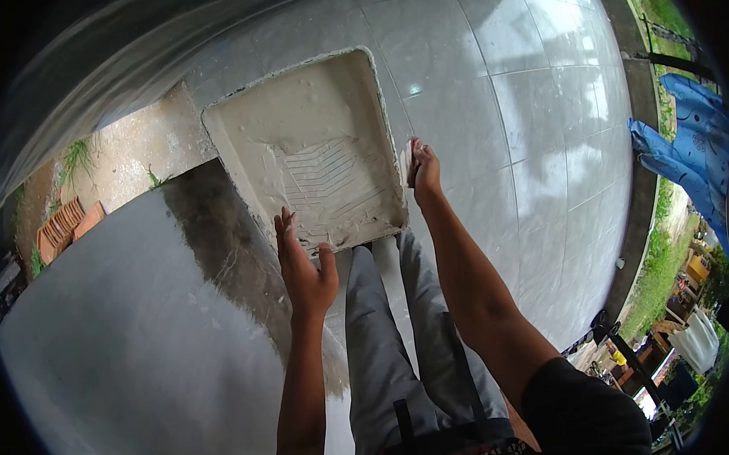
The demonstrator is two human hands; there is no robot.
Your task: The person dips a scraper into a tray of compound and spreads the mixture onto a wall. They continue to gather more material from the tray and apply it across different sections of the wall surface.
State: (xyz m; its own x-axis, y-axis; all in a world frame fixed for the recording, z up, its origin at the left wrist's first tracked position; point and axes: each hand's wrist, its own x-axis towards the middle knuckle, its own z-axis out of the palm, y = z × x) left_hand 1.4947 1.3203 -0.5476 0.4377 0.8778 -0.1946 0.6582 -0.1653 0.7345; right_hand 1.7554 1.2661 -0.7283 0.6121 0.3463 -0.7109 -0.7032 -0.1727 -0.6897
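A large square tray [381, 92] lies on the tiled floor before my legs, its inside coated with pale grey, wet-looking paste [314, 99]. Ridged lines mark the paste in the middle and lower part. My left hand [305, 271] is at the tray's lower left edge, with fingers apart and some paste on the fingertips; nothing is in it. Just past the tray's right edge, my right hand [424, 169] is closed round a small paste-smeared tool [410, 162], whose shape is mostly hidden by the fingers.
Glossy grey tiles [540, 138] extend to the right. A smooth grey surface [125, 327] with a dark damp patch [218, 226] lies at the left. Stacked bricks [59, 229] stand farther left. Blue cloth [690, 140] hangs at the right, beyond the floor's edge.
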